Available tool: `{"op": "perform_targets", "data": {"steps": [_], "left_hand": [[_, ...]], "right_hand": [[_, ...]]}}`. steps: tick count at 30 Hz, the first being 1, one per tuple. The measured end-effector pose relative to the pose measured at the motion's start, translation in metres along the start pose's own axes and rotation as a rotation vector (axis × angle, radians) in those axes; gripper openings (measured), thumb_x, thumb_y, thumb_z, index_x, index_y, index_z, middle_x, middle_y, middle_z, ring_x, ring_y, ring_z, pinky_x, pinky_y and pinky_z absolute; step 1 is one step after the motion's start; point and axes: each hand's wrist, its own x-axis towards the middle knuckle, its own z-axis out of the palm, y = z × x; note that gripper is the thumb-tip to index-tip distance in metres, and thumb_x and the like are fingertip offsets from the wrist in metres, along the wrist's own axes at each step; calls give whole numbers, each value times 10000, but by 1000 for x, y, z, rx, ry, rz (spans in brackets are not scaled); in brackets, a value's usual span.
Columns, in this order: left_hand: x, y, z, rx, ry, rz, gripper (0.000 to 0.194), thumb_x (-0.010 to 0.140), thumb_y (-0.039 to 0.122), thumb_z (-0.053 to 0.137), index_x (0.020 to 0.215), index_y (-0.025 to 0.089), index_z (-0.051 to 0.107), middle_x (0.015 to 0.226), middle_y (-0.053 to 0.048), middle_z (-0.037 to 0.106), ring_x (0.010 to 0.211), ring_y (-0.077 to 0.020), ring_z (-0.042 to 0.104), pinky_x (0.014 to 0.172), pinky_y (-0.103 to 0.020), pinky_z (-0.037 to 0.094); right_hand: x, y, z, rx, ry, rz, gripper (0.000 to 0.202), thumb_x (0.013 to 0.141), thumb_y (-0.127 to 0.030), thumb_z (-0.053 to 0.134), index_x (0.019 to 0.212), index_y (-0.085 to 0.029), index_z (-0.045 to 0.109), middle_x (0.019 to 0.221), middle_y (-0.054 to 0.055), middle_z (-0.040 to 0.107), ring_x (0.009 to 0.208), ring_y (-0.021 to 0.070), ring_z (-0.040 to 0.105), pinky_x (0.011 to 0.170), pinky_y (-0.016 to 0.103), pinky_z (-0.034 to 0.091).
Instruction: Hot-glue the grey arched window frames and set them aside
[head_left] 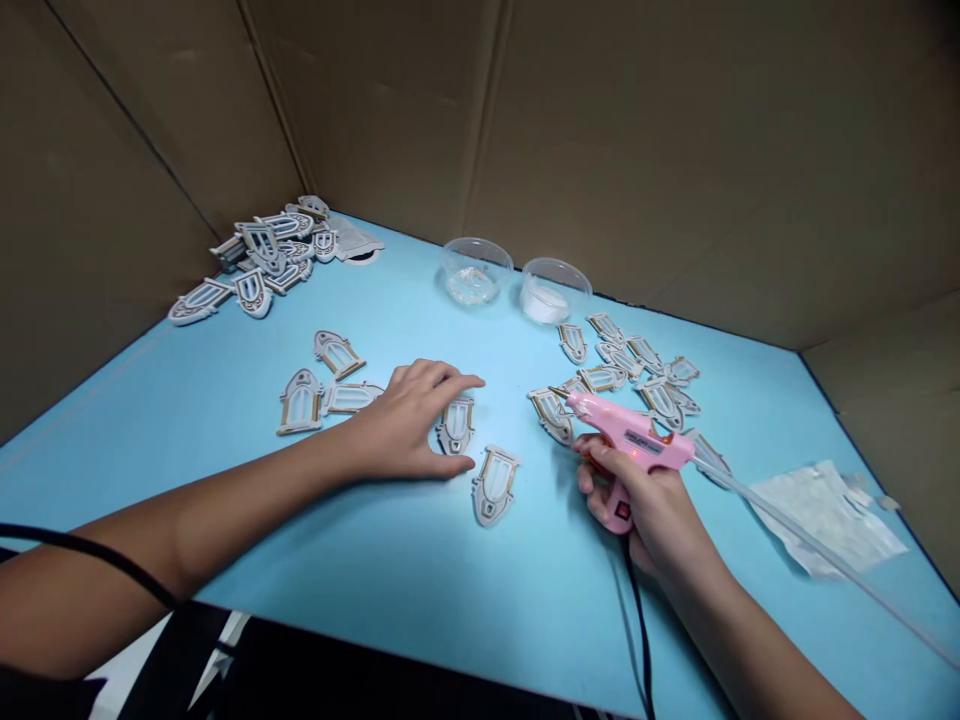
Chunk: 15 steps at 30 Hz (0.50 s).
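Observation:
My left hand [409, 420] reaches over the table with thumb and fingers spread around a small arched window-shaped piece [455, 425], white with gold trim. Whether the fingers touch it I cannot tell. Just nearer to me lies a second arched piece [495, 487], flat on the surface. In my right hand [637, 490] is a pink hot glue gun [626, 430], gripped by its handle, its nozzle pointing left. A long clear glue stick [802, 535] sticks out of its back, and a black cord hangs from the handle.
Several arched pieces [300, 402] lie left of my left hand, with a pile [262, 250] in the far left corner. More pieces [664, 400] lie beyond the glue gun. Two clear tubs [476, 270] stand at the back. A crumpled white sheet [829, 520] rests on the blue table [420, 600]; cardboard walls [637, 150] surround it.

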Motion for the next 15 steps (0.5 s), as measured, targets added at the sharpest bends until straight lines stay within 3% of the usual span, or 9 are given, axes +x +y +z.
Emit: {"op": "perform_targets", "data": {"steps": [3,5,8,11,13,15], "left_hand": [[2,1,-1,45,-101,77,646,894,580,609,1448,255,536,1534,-123,508,1429,-401,378,1155,-586,261],[4,1,-3,53,-88,79,575,951,562,506,1406,218,574,1488,-119,573,1412,-376,426,1150,-566,244],[5,-3,-16,115,103,-30,521,998,491,345,1266,174,661,1333,-130,686,1282,-345,566,1068,-532,310],[3,-5,-40,226,248,-213,530,987,472,287,839,186,708,911,-108,758,930,-301,676,862,-452,402],[0,-1,-50,260,186,-315,539,961,551,344,637,203,598,651,-66,648,691,-252,620,697,-384,386],[-3,7,-50,263,87,-337,528,880,682,491,678,206,596,665,-53,631,682,-252,604,640,-354,375]], "right_hand": [[0,0,1,-1,-4,-19,484,733,-547,840,925,-139,663,595,1,605,386,74,453,371,192,258],[0,0,1,-6,-1,-23,493,727,-553,841,925,-139,662,594,0,603,387,76,454,368,193,255],[1,-2,2,-10,18,-25,487,715,-551,842,904,-143,655,592,-4,596,388,81,456,366,194,248],[0,-3,1,-10,36,-39,461,713,-534,836,888,-150,649,595,-4,596,392,86,461,372,201,260],[-1,-5,1,-7,39,-48,439,725,-523,824,889,-155,649,600,-3,598,397,88,463,378,206,270],[-1,-6,1,-5,44,-51,421,738,-515,816,891,-159,651,599,-6,596,397,88,459,380,208,267]]}}
